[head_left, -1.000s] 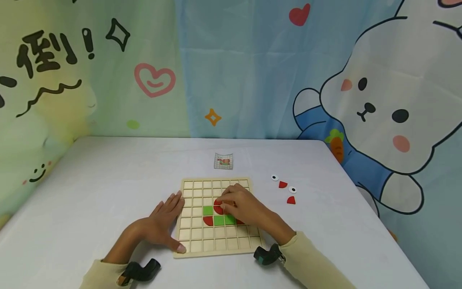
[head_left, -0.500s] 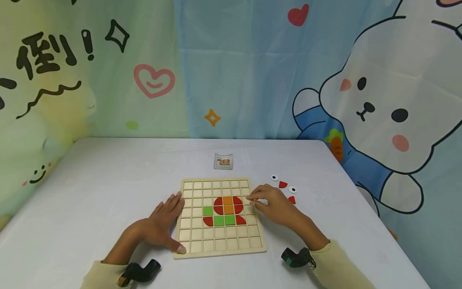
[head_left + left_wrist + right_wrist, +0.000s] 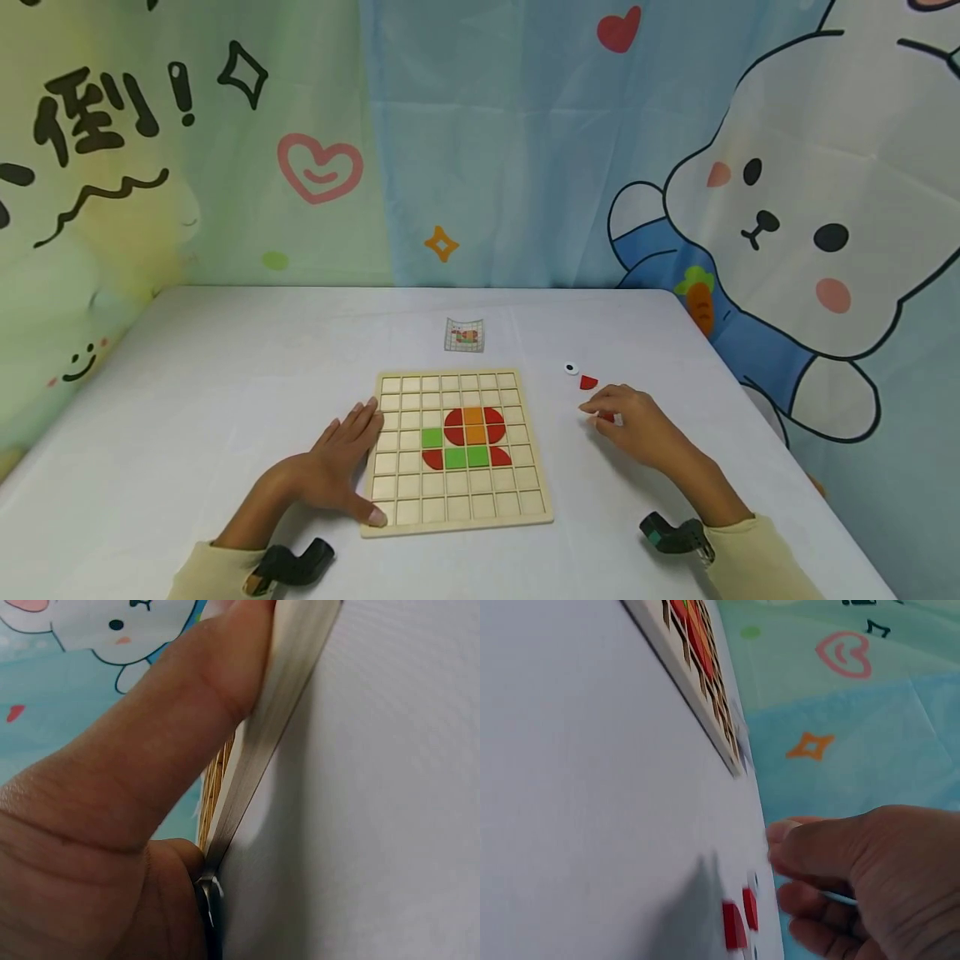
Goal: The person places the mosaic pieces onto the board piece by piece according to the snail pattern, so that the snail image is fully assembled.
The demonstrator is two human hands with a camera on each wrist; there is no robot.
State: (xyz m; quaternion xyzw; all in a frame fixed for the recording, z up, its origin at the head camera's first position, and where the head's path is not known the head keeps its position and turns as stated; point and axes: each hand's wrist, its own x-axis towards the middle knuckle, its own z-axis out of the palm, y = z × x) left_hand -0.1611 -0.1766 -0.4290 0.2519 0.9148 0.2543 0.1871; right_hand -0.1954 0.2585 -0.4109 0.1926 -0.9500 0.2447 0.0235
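Note:
A wooden grid board (image 3: pixel 480 505) lies on the white table, with red quarter-round, orange (image 3: pixel 474 426) and green (image 3: pixel 455 458) tiles in its middle cells. My left hand (image 3: pixel 337 462) rests along the board's left edge, fingers straight and thumb on the front left corner. In the left wrist view the thumb touches the board's rim (image 3: pixel 262 735). Right of the board, my right hand (image 3: pixel 637 425) hovers over loose pieces, fingers loosely bent, with nothing seen held. Below it in the right wrist view lie a near red piece (image 3: pixel 733 925) and another red piece (image 3: pixel 751 908).
A red quarter-round tile (image 3: pixel 588 382) and a white eye tile (image 3: pixel 571 368) lie beyond my right hand. A small pattern card (image 3: pixel 464 336) lies behind the board. A printed curtain (image 3: pixel 495 167) hangs behind the table.
My right hand has moved off the tiles on the board, rightward to the loose pieces, uncovering the red and orange tiles. The left hand has stayed on the board's edge.

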